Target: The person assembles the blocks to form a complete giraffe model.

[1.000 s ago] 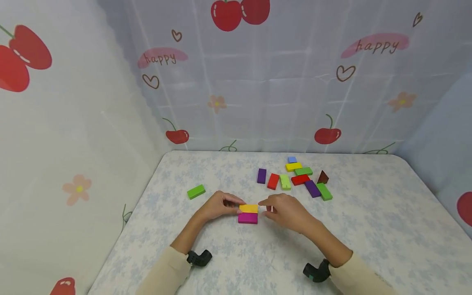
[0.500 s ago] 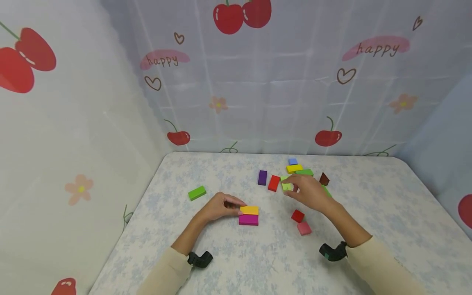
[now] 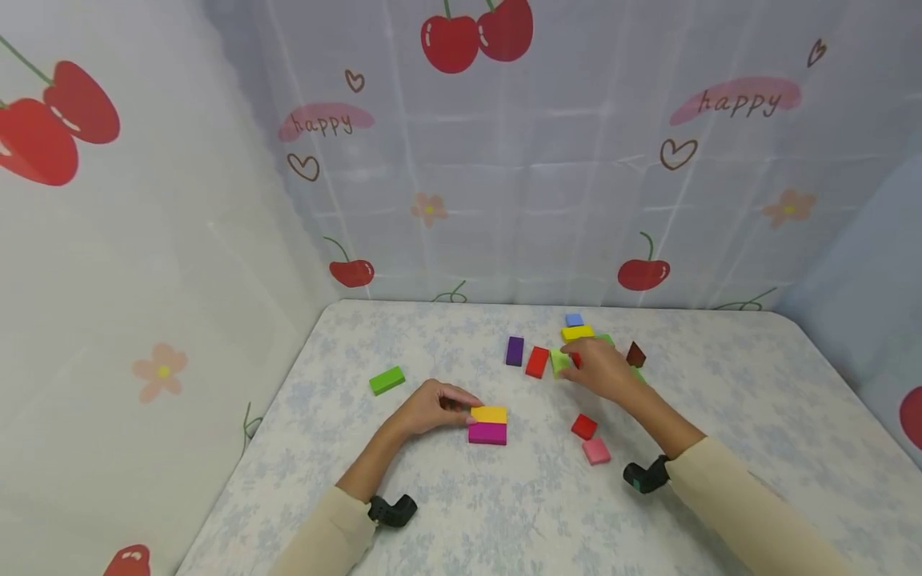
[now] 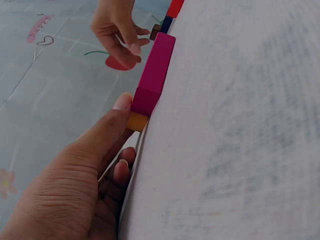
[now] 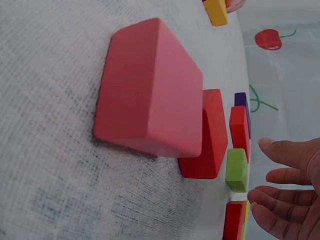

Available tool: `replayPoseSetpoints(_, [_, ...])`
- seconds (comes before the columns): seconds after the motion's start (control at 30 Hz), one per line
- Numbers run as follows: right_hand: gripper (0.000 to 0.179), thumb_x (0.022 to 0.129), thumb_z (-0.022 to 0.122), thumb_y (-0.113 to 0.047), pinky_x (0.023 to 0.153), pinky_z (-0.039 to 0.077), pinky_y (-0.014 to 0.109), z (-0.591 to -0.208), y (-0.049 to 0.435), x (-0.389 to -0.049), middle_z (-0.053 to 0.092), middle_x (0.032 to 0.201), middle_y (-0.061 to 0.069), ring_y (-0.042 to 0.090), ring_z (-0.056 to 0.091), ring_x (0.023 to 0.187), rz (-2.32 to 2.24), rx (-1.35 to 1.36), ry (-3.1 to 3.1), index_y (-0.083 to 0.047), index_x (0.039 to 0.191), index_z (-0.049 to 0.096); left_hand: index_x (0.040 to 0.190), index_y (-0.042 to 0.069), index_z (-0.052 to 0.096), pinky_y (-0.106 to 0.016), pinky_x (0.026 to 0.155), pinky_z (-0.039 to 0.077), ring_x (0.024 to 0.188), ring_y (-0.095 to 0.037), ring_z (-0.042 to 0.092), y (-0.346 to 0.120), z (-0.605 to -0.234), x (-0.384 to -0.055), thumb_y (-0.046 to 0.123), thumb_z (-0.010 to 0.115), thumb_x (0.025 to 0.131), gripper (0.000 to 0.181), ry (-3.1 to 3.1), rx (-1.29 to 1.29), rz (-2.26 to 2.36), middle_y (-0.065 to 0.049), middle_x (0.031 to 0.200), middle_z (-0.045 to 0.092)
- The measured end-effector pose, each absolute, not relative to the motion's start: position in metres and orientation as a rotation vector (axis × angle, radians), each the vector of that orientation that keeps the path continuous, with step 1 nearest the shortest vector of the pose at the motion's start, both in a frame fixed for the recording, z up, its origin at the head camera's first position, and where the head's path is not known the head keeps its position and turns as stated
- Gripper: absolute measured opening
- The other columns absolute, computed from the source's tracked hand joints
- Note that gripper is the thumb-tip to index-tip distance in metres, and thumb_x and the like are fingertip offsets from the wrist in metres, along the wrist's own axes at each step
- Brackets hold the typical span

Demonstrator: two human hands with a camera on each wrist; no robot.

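My left hand pinches the left end of an orange-yellow block between thumb and fingers. Directly in front of that block, along its near side, lies a magenta block; the left wrist view shows the thumb tip right at the magenta block's end. Farther back on the right, my right hand hovers by a light green block. Its thumb and fingers are spread, with nothing between them in the right wrist view. The hand partly hides several blocks behind it.
A small red block and a pink block lie under the right forearm. Behind are a purple block, a red block, a yellow block, a blue block and a brown triangular piece. A green block lies left.
My right hand has gone from beside the orange-yellow block to the back right blocks, uncovering the small red and pink blocks. The left hand keeps its hold. The head view has shifted slightly.
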State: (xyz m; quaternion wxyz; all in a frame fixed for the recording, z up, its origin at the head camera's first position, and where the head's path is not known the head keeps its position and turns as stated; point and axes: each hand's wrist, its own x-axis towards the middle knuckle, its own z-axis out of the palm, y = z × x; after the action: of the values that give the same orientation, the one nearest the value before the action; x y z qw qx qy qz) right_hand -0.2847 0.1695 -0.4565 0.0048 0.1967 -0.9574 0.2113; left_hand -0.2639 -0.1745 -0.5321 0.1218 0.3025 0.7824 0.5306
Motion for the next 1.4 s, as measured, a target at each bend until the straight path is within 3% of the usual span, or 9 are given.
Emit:
replayPoseSetpoints(0.23, [0.044, 0.086, 0.084, -0.025, 0.055, 0.042, 0.028, -0.467, 0.162, -0.295, 0.054, 0.067, 0.003, 0.018, 0.049, 0.061, 0.601, 0.391, -3.112, 0.003, 0.117, 0.071, 0.112, 0.012, 0.08, -0.021, 0.065, 0.046, 0.078, -0.01, 0.058, -0.174, -0.534, -0.264, 0.01, 0.084, 0.085, 0.028, 2.277, 0.893, 1.549, -0.001, 0.112, 0.076])
replayPoseSetpoints(0.47, [0.035, 0.086, 0.083, -0.028, 0.057, 0.04, 0.028, -0.474, 0.153, -0.294, 0.045, 0.063, 0.005, 0.02, 0.048, 0.061, 0.585, 0.237, -3.2, 0.0, 0.1, 0.067, 0.112, 0.014, 0.081, -0.021, 0.064, 0.045, 0.076, -0.01, 0.056, -0.174, -0.536, -0.264, 0.014, 0.084, 0.085, 0.028, 2.287, 0.903, 1.526, 0.001, 0.111, 0.076])
replayPoseSetpoints(0.7, [0.037, 0.088, 0.078, -0.015, 0.068, 0.05, 0.036, -0.472, 0.153, -0.291, 0.054, 0.073, 0.006, 0.023, 0.054, 0.072, 0.501, 0.282, -3.175, 0.008, 0.115, 0.067, 0.112, 0.015, 0.081, -0.021, 0.065, 0.046, 0.077, -0.01, 0.057, -0.174, -0.537, -0.265, 0.014, 0.084, 0.084, 0.028, 2.28, 0.911, 1.538, 0.002, 0.111, 0.076])
replayPoseSetpoints(0.87, [0.012, 0.087, 0.076, -0.009, 0.061, 0.041, 0.033, -0.467, 0.158, -0.285, 0.036, 0.062, 0.001, 0.02, 0.045, 0.064, 0.542, 0.324, -3.117, 0.001, 0.086, 0.07, 0.112, 0.014, 0.081, -0.021, 0.065, 0.046, 0.078, -0.01, 0.058, -0.174, -0.534, -0.264, 0.012, 0.084, 0.084, 0.028, 2.279, 0.898, 1.542, 0.001, 0.111, 0.076])
replayPoseSetpoints(0.97, [0.017, 0.087, 0.077, -0.007, 0.059, 0.034, 0.033, -0.464, 0.16, -0.28, 0.027, 0.062, 0.0, 0.018, 0.039, 0.061, 0.574, 0.374, -3.061, -0.004, 0.076, 0.065, 0.112, 0.012, 0.08, -0.021, 0.065, 0.045, 0.079, -0.009, 0.058, -0.174, -0.533, -0.264, 0.011, 0.084, 0.084, 0.028, 2.28, 0.89, 1.541, 0.0, 0.111, 0.076])
replayPoseSetpoints(1.07, [0.01, 0.086, 0.08, -0.006, 0.062, 0.04, 0.033, -0.459, 0.16, -0.272, 0.04, 0.065, 0.0, 0.018, 0.044, 0.066, 0.617, 0.411, -3.018, 0.0, 0.092, 0.074, 0.112, 0.01, 0.08, -0.02, 0.066, 0.045, 0.08, -0.008, 0.058, -0.173, -0.533, -0.264, 0.009, 0.083, 0.084, 0.028, 2.291, 0.881, 1.533, -0.003, 0.113, 0.076])
replayPoseSetpoints(1.2, [0.036, 0.085, 0.082, -0.006, 0.069, 0.054, 0.036, -0.452, 0.156, -0.258, 0.068, 0.087, 0.007, 0.02, 0.058, 0.077, 0.666, 0.453, -3.019, 0.004, 0.118, 0.073, 0.113, 0.006, 0.079, -0.019, 0.067, 0.045, 0.082, -0.006, 0.06, -0.174, -0.533, -0.265, 0.004, 0.082, 0.084, 0.028, 2.3, 0.865, 1.527, -0.007, 0.114, 0.075])
replayPoseSetpoints(1.3, [0.038, 0.085, 0.081, -0.005, 0.072, 0.058, 0.034, -0.449, 0.15, -0.246, 0.073, 0.1, 0.011, 0.021, 0.063, 0.082, 0.718, 0.471, -3.046, 0.002, 0.122, 0.072, 0.113, 0.004, 0.079, -0.019, 0.068, 0.046, 0.083, -0.006, 0.06, -0.174, -0.531, -0.264, 0.003, 0.082, 0.085, 0.028, 2.295, 0.857, 1.53, -0.007, 0.113, 0.075])
replayPoseSetpoints(1.4, [0.038, 0.086, 0.08, -0.004, 0.071, 0.058, 0.032, -0.448, 0.144, -0.237, 0.073, 0.102, 0.01, 0.019, 0.064, 0.083, 0.775, 0.498, -3.068, 0.002, 0.122, 0.072, 0.113, 0.004, 0.079, -0.019, 0.068, 0.046, 0.083, -0.006, 0.06, -0.173, -0.524, -0.26, 0.003, 0.081, 0.085, 0.028, 2.294, 0.857, 1.532, -0.007, 0.113, 0.075])
